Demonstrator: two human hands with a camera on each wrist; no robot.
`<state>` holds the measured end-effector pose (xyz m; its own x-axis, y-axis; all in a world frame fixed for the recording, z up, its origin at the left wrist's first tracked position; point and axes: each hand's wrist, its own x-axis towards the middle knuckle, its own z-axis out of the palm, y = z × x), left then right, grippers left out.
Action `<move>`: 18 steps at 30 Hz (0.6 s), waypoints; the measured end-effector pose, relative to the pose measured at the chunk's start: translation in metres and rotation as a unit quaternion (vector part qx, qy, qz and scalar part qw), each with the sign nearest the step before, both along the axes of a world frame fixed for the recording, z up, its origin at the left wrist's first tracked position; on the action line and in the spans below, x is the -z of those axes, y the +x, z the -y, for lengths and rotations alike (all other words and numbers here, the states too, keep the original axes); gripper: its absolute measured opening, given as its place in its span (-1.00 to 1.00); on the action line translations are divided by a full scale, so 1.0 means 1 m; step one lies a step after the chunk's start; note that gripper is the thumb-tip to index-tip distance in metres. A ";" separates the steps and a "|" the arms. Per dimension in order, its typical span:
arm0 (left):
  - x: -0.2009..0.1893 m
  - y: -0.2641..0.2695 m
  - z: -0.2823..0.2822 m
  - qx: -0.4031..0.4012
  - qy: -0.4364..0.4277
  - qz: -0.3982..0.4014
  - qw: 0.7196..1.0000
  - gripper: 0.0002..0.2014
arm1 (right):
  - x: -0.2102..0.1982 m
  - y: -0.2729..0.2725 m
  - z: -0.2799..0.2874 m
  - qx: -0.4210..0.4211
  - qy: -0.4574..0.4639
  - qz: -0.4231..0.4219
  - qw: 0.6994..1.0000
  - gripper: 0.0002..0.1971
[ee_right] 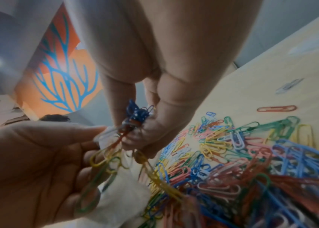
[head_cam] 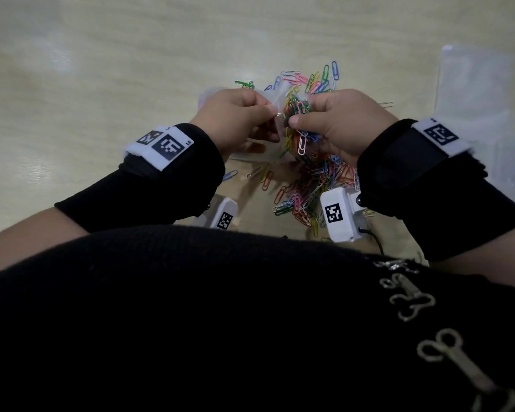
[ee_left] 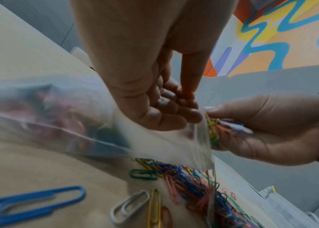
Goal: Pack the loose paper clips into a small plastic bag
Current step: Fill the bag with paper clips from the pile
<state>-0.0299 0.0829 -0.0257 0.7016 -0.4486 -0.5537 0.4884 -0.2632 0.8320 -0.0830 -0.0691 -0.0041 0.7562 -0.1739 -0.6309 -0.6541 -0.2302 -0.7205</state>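
Bag (ee_left: 61, 117): small, clear plastic, held above the table (head_cam: 101, 69) between both hands, its mouth turned toward the right hand. Thin, limp film, judged near weightless and slippery; it would fold shut unless an edge of the mouth were kept pinched. Some clips already showed inside, blurred.

Left hand (head_cam: 235, 117): fingers (ee_left: 174, 121) curled together, pinching the bag's mouth edge. Best hold judged to be that rim, not the belly, which would collapse.

Right hand (head_cam: 342, 120): fingers (ee_right: 147, 135) clamped on a bunch (ee_right: 135, 121) of clips, at the bag's mouth. Whether any had entered, cannot tell.

Clips (head_cam: 312, 185): coloured, coated wire, a loose heap on the table directly below and beyond the bag, with strays (head_cam: 259, 171) on the left-hand side of the bag. Each judged light, stiff and springy; they hook into one another, so a pinch lifts a dangling tangle, as seen trailing from the bunch in the right wrist view. Risk judged: trailing clips snagging the film or dropping back. Best taken in small pinches from the heap's top.

Spare bags (head_cam: 473, 93): clear, lying well to the right-hand side of the bag.
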 end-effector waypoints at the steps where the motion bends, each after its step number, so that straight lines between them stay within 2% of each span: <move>1: 0.000 0.000 0.000 -0.001 0.002 0.003 1.000 -0.79 | 0.001 0.001 0.000 -0.018 -0.027 0.001 0.999 -0.43; 2: 0.000 0.000 0.000 -0.005 0.005 0.004 1.000 -0.79 | -0.002 0.002 -0.002 -0.038 -0.044 0.004 0.998 -0.47; 4: 0.000 0.001 0.000 -0.014 0.011 0.005 1.000 -0.78 | -0.009 0.002 -0.006 -0.051 -0.047 0.001 0.998 -0.69; 5: 0.000 0.001 0.000 -0.018 0.014 0.006 1.000 -0.77 | -0.010 0.003 -0.005 -0.051 -0.050 -0.002 0.997 -0.72; 11: 0.000 0.000 0.001 -0.020 0.028 0.008 0.999 -0.77 | -0.013 0.005 -0.001 -0.143 -0.142 0.039 0.979 -0.61; 18: 0.003 -0.002 0.004 -0.031 0.024 0.012 0.999 -0.78 | -0.006 -0.002 0.000 -0.129 -0.203 0.101 0.965 -0.72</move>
<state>-0.0319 0.0788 -0.0285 0.7398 -0.3781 -0.5564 0.4855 -0.2725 0.8307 -0.0845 -0.0688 0.0020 0.9077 -0.1657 -0.3856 -0.3932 -0.6567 -0.6436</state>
